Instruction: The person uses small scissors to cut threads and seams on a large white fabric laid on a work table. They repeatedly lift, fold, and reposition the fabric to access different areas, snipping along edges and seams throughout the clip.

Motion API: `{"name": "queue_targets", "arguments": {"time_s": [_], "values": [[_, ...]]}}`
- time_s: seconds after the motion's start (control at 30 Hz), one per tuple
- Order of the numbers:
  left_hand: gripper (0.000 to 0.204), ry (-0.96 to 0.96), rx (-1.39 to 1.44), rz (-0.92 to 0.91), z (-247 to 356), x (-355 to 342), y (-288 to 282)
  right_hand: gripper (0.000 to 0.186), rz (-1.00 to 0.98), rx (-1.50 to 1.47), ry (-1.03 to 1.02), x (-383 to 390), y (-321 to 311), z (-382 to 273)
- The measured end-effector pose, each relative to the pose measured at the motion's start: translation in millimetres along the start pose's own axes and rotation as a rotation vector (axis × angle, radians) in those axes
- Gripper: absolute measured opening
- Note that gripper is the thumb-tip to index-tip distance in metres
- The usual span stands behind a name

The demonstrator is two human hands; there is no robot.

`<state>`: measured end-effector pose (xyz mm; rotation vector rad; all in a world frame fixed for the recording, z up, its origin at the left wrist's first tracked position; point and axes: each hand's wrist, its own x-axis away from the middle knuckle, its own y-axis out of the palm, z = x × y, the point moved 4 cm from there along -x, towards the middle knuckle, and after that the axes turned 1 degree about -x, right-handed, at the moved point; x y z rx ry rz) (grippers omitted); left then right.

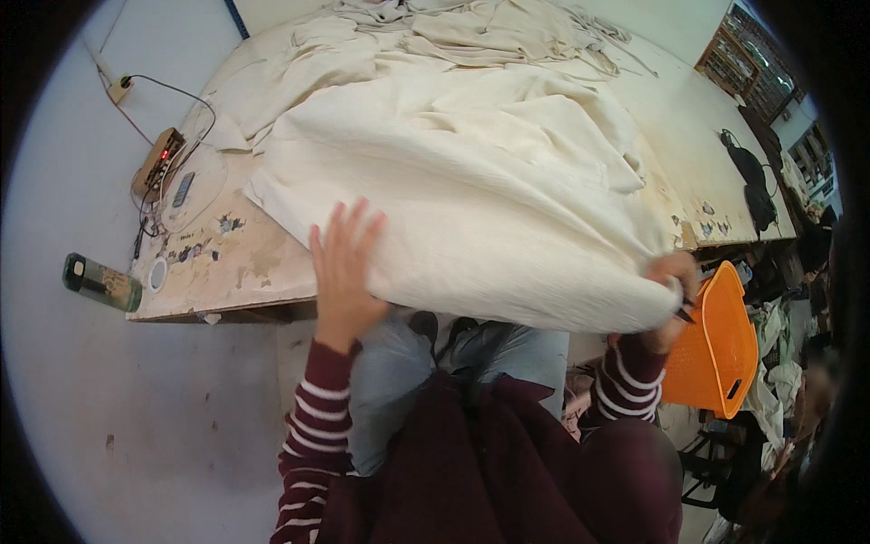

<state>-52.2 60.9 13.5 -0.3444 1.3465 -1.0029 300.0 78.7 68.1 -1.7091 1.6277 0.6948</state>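
A large cream cloth point(471, 218) is spread over the table in front of me, its near edge hanging past the table's front. My left hand point(347, 263) is over the cloth's near left part, fingers spread and slightly blurred; whether it touches cannot be told. At the cloth's near right corner, my right hand point(671, 281) has its fingers closed round the bunched fabric. A small dark pointed thing point(685, 315) sticks out by those fingers; its kind is hidden.
More cream cloth pieces point(489, 32) lie heaped at the table's far side. On the left are a glass bottle point(101, 282), a remote control point(183, 189), a tape roll point(158, 275) and a wired box point(159, 163). An orange plastic basket point(711, 354) stands right of my right hand.
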Motion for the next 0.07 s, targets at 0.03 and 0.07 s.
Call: {"name": "queue_targets", "arguments": {"time_s": [0.03, 0.07], "values": [[0.067, -0.051, 0.018, 0.027, -15.2, -5.2, 3.5, 0.020, -0.004, -0.084, -0.146, -3.2, -12.4, -9.2], [0.067, -0.084, 0.049, 0.070, -29.1, -11.1, 6.3, 0.020, -0.013, -0.084, -0.114, -2.3, -13.0, -4.6]]}}
